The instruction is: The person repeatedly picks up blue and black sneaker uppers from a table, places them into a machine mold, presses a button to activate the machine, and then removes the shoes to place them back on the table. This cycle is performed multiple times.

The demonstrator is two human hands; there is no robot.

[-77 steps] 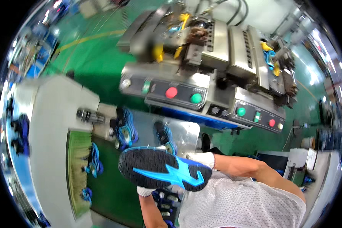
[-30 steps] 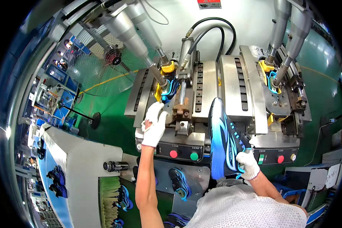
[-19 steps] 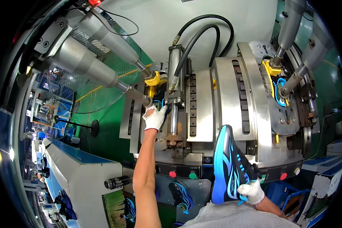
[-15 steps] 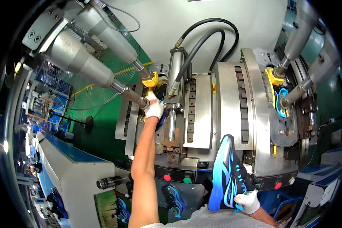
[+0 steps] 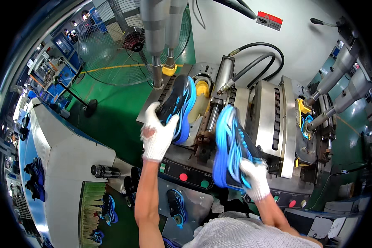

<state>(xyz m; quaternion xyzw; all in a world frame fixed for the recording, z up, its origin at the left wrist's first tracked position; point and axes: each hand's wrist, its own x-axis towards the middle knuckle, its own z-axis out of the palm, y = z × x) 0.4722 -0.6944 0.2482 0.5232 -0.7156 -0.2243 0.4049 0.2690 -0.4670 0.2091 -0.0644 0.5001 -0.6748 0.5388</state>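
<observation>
My left hand [image 5: 158, 134], in a white knit glove with a reddish-brown stain, grips a black sneaker [image 5: 173, 103] with a blue sole at its heel end. The sneaker is held above the left station of a metal shoe press, beside the yellow pad [image 5: 202, 88] of that station. In my gloved right hand [image 5: 255, 177] is a second black-and-blue sneaker [image 5: 226, 151], held by its heel end with the toe pointing up and away, in front of the press. Another sneaker [image 5: 306, 126] sits in the right station under metal press rods [image 5: 320, 118].
Red [image 5: 183, 177] and green buttons line the press's front panel. Over the left station hang metal rods [image 5: 156, 68]. A large wire fan [image 5: 132, 41] stands beyond. More sneakers lie on a lower plate [image 5: 194, 206] and a green-bristled rack [image 5: 91, 215]. A black bottle [image 5: 105, 171] lies left.
My left hand has lifted a sneaker out of the left station, where the rods had been over it. My right hand has raised its sneaker forward. The view has swung left.
</observation>
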